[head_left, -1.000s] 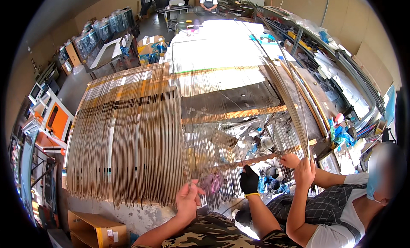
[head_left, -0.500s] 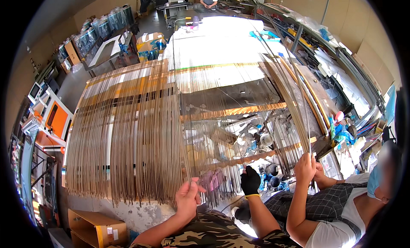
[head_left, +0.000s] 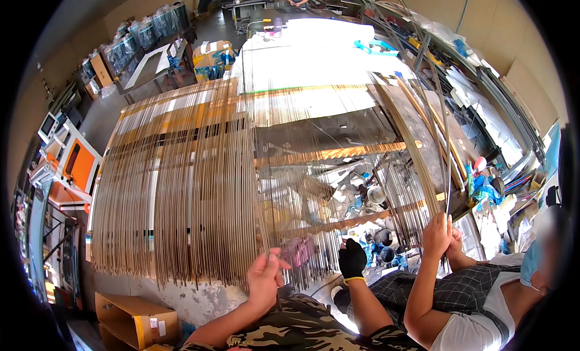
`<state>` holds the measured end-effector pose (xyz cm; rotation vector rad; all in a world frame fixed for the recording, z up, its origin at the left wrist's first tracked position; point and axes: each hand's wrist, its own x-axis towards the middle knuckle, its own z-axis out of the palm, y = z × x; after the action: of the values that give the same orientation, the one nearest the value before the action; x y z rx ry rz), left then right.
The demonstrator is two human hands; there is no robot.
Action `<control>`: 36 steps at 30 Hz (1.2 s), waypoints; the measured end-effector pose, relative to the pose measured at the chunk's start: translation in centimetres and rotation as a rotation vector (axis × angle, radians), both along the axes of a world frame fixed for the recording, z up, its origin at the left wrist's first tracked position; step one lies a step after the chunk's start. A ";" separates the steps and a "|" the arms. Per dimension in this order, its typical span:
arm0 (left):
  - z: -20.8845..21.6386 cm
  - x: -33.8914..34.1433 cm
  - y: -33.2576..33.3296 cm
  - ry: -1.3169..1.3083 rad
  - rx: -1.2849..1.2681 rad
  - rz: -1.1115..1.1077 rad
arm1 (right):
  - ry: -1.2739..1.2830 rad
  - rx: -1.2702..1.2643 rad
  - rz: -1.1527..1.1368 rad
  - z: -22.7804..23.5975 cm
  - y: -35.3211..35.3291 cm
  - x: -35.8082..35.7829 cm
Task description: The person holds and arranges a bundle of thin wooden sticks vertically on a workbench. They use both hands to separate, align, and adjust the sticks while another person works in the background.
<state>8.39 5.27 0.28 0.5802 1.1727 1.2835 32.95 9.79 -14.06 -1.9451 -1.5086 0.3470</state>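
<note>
My bare left hand (head_left: pixel 264 277) pinches a few thin metal rods (head_left: pixel 264 233) at their near ends, thumb against forefinger. Left of it, a dense layer of long brown-grey rods (head_left: pixel 181 200) lies side by side across a rack. My right hand (head_left: pixel 352 259), in a black glove with a yellow band at the wrist, is closed beside the sparser rods (head_left: pixel 314 248) right of centre. What its fingers hold is too small to make out. At the right, a co-worker's hands (head_left: pixel 440 235) grip long rods (head_left: pixel 447 170) raised at a steep slant.
Wavy-edged wooden strips (head_left: pixel 338 153) cross beneath the rods. Beyond lies a white-covered table (head_left: pixel 302 55) with a blue tray (head_left: pixel 376 47). Buckets (head_left: pixel 376 195) and litter show below the rack. A cardboard box (head_left: pixel 136 321) stands near left, and loaded shelves (head_left: pixel 477 97) line the right.
The co-worker's raised rods and hands have shifted slightly right. My left hand keeps its pinch almost in place. My gloved right hand has barely moved.
</note>
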 end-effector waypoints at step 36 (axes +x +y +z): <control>-1.5 1.5 2.0 -0.062 0.001 -0.090 | 0.730 -0.187 0.131 10.6 -5.6 -10.9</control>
<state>9.84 7.30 -1.24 0.5835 1.0835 1.2169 22.00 4.24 -3.46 -1.5812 -1.1331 1.1480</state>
